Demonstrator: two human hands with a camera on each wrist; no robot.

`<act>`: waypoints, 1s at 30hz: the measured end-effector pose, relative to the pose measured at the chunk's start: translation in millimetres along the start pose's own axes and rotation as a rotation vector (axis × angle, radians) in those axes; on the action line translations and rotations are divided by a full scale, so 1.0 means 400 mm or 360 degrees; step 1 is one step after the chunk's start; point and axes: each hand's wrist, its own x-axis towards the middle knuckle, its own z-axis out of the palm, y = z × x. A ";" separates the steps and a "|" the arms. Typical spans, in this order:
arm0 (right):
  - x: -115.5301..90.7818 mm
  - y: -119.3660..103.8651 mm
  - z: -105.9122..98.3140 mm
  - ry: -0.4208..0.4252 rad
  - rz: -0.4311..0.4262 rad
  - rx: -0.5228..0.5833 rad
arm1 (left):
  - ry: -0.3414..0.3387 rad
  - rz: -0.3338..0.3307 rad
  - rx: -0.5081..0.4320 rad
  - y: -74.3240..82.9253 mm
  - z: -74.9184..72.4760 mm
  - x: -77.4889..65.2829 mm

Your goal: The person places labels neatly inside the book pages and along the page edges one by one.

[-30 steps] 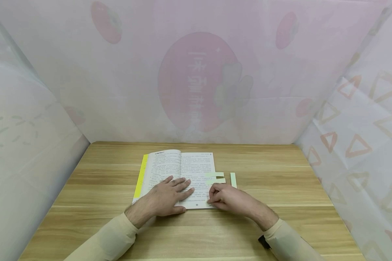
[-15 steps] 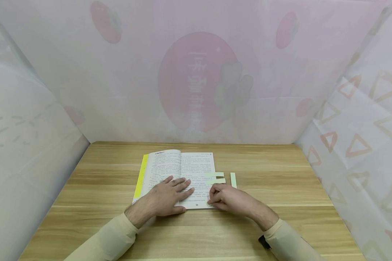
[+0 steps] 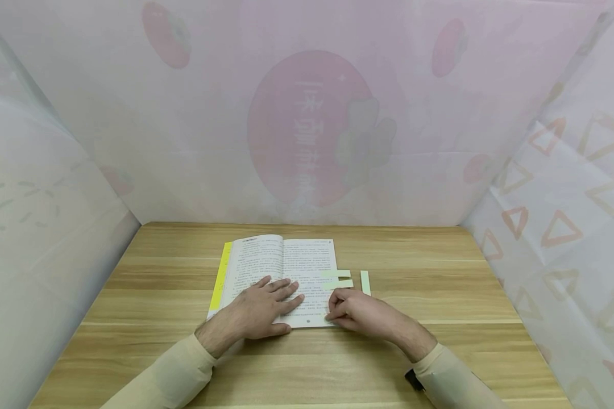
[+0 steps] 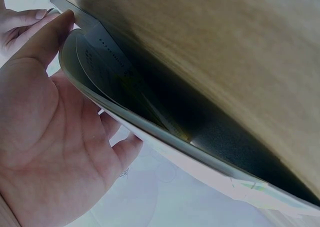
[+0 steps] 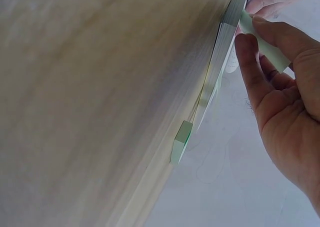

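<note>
Pale-green and narrow, the sticky strip (image 5: 269, 49) my right hand (image 5: 287, 109) pinched beside the open book (image 5: 225, 47) in the right-wrist view called, I judged, for a level, gentle press. From the head, my left hand (image 3: 258, 311) lay spread across both pages on the table (image 3: 148, 295), two tabs (image 3: 342, 273) jutting out. From the left wrist, the lower edge (image 4: 150, 131) bowed.

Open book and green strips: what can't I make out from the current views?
- Print on the open book: head view, too small to read.
- Left page, lower part: head view, covered by the left hand.
- Pinched green strip: head view, mostly hidden by the right hand; whether it is stuck down, I cannot tell.
- Dark object at the right sleeve: head view, partly hidden by that sleeve.
</note>
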 end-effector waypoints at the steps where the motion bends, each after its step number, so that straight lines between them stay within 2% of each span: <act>1: 0.000 0.000 0.000 0.0000 -0.0001 0.0000 | 0.0000 0.0000 -0.0003 0.000 0.000 0.000; 12: -0.002 0.001 0.002 -0.0004 0.0001 0.0001 | -0.0002 -0.0007 -0.0025 -0.003 0.003 0.001; 24: -0.005 0.003 0.009 0.0019 -0.0138 -0.0239 | 0.0033 -0.0001 -0.0037 -0.002 0.005 0.004; 30: -0.010 0.006 0.001 -0.0013 -0.0103 -0.0238 | 0.0089 -0.0024 0.0002 0.018 -0.002 0.014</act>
